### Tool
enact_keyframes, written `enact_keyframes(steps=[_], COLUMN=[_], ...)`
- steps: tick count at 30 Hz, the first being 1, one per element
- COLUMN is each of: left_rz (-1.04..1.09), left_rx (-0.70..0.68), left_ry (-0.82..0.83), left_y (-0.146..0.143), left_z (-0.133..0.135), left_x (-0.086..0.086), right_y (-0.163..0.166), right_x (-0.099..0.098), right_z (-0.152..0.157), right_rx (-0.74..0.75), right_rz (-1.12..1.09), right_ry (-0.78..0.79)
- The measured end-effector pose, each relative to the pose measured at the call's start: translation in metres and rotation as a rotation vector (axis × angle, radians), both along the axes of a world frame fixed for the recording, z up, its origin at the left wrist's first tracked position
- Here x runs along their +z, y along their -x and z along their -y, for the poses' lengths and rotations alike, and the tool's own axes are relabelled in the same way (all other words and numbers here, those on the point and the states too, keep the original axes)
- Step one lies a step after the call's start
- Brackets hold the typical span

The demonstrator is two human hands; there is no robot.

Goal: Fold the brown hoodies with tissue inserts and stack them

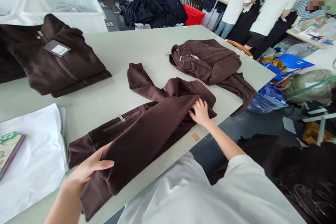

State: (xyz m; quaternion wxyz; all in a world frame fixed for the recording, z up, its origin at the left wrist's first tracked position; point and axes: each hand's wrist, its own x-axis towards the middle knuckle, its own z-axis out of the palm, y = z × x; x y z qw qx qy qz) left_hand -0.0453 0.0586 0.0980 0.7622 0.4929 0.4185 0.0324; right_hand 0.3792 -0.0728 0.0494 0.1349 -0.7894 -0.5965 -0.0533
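Pale and broad, the tabletop [112,59] ran from the person's body toward its far edge, where a busy garment workshop began. Nearest, at the near edge, the left hand [88,169] was closed in a grasp on the hem end of a brown zip jacket [147,126], thumb on top and fingers hidden beneath the cloth, lifting that end slightly off the edge. The right hand [201,112] lay open and flat on the jacket's folded shoulder part, fingers spread, apparently pinning the fold so the cloth would not slide. The jacket stretched diagonally between both hands, one sleeve [141,80] thrown out toward the middle of the tabletop; its front was mostly folded under, so only a zip pocket showed.

At the near left corner lay white sheets [39,161], probably bags or paper, with a patterned flat object [9,147] cut off by the picture's edge. Farther on, toward the right edge, a second brown jacket [207,61] lay loosely bunched, one part drooping over the edge. On the far left a stack of folded brown jackets [60,63] carried a hangtag [57,48], its print too small to read. Beyond the tabletop stood white bins [52,5], dark garments heaped by a red crate [193,14], and people in white shirts [273,10] at another table.
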Motion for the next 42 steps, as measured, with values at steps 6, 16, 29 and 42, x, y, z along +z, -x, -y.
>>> enact_keyframes(steps=[6,16,29,42], left_rz=[-0.238,-0.237,-0.22,-0.855], left_rx=[-0.182,0.131,0.975,0.757], left_ry=[-0.151,-0.149,-0.51,-0.517], left_y=[0.02,0.051,0.048,0.053], left_z=[-0.007,0.003,0.071,0.067], left_x=[-0.01,-0.02,-0.034,-0.041], right_y=[-0.035,-0.05,-0.006,0.076], right_x=[-0.015,0.025,0.019,0.03], right_z=[-0.007,-0.007,-0.006,-0.033], right_rx=[-0.181,0.102,0.554,0.551], right_rz=[0.034,0.154,0.357,-0.036], right_ry=[-0.17,0.025,-0.232,-0.183])
